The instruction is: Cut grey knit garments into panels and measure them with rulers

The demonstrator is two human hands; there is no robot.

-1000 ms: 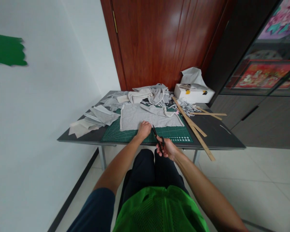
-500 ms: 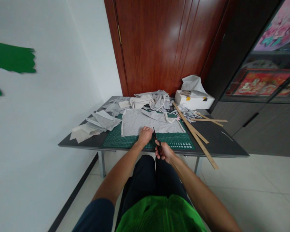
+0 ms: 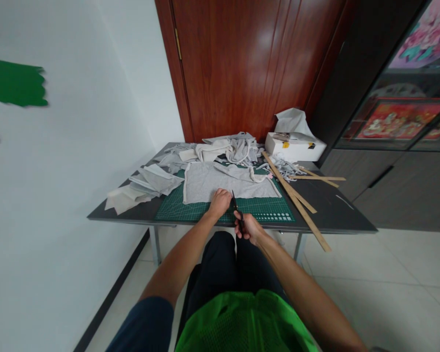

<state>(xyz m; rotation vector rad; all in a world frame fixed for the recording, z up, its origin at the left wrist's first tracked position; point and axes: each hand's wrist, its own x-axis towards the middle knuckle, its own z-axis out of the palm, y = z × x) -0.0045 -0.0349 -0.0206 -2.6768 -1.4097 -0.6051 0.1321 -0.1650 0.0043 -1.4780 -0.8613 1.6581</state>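
A light grey piece of fabric [image 3: 201, 181] lies spread over a green cutting mat [image 3: 179, 208]. At its near edge my left hand [image 3: 220, 201] is closed, its fingertips pinching the cloth's border. Black-handled scissors [image 3: 241, 222] are gripped in my right hand [image 3: 250, 227], just over the table's front edge. Their blades point away from me and reach the fabric edge beside my left fingers. Whether the blades are parted is too small to tell.
Folded grey cloth pieces [image 3: 154, 181] lie at the left of the dark table [image 3: 337, 215]. A heap of fabric [image 3: 223, 149] sits at the back. Wooden strips [image 3: 297, 200] cross the right side, one overhanging the front edge. A white box [image 3: 293, 148] stands behind fabric scraps [image 3: 288, 168].
The camera view has shifted slightly, so the table sits a little higher in the picture. Both hands, the scissors and the fabric keep nearly the same places.
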